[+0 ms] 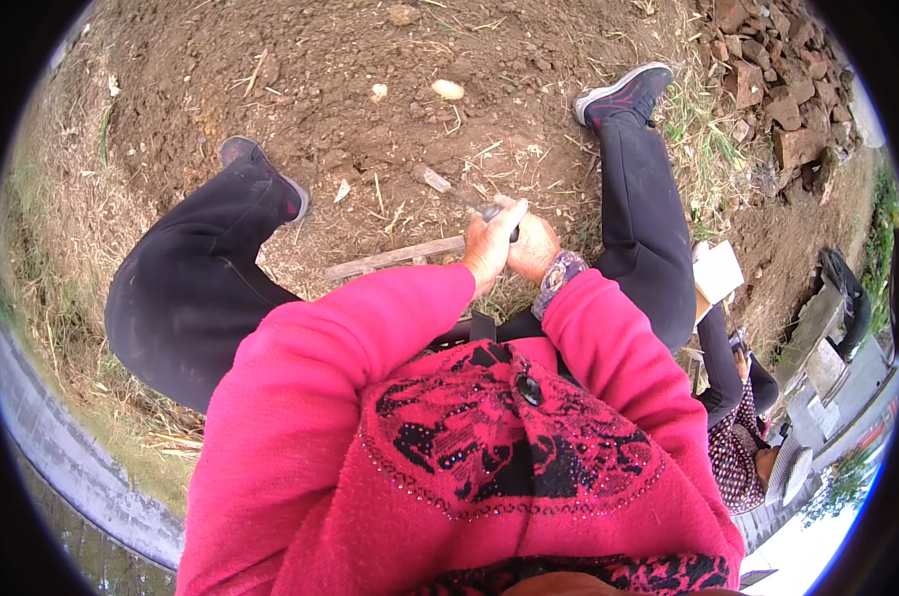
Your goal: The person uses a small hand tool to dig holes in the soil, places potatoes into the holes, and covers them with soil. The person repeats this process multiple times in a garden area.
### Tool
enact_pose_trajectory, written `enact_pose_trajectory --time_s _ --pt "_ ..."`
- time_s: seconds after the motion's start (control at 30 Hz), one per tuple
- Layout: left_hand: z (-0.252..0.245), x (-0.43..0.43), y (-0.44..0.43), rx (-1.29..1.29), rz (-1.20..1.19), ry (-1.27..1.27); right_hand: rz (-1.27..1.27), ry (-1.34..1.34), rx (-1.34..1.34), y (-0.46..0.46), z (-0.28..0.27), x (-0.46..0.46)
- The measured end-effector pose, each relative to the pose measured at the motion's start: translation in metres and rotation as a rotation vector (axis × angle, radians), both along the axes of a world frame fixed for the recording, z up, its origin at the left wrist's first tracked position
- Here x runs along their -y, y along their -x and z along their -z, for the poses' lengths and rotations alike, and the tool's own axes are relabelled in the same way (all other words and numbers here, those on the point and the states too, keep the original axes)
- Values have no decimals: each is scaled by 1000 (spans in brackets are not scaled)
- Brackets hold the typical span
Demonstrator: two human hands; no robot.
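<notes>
My left hand (489,243) and my right hand (533,247) meet in front of my lap, closed together around the dark handle of a small hand tool (436,180). Its narrow, soil-smeared metal blade points forward and left, just above the ground. What shape the tip has is too blurred to tell, and my fingers hide most of the handle. A patterned band (561,279) circles my right wrist. Close by my left hand lies a slatted wooden piece (397,257), partly covered by my sleeve. Farther ahead, a pale oval lump (448,90) rests on the loose brown soil (330,82).
My shoes stand wide apart on the soil. Broken bricks (799,97) are heaped at the far right, beside dry grass (699,149). Another person (740,439) in a hat sits to my right, near a pale box-like object (717,274). A concrete edge (69,439) borders water at lower left.
</notes>
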State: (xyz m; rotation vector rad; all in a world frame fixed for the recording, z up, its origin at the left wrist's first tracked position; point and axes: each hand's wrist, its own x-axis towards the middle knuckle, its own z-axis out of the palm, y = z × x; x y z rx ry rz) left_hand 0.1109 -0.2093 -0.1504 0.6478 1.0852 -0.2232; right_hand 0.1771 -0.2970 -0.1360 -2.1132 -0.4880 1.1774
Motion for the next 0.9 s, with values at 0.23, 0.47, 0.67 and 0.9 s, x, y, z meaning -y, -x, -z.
enact_pose_trajectory --time_s 0.23,0.47,0.67,0.9 --pt "-58 -44 13 116 -63 225 -216 145 83 2 -77 -51" --pt "-38 -103 40 38 -68 274 100 24 -53 57 -13 -110" --pt "-8 -135 45 92 -10 286 281 343 7 81 21 -123" --pt "6 -100 59 103 269 26 559 192 -73 109 21 -90"
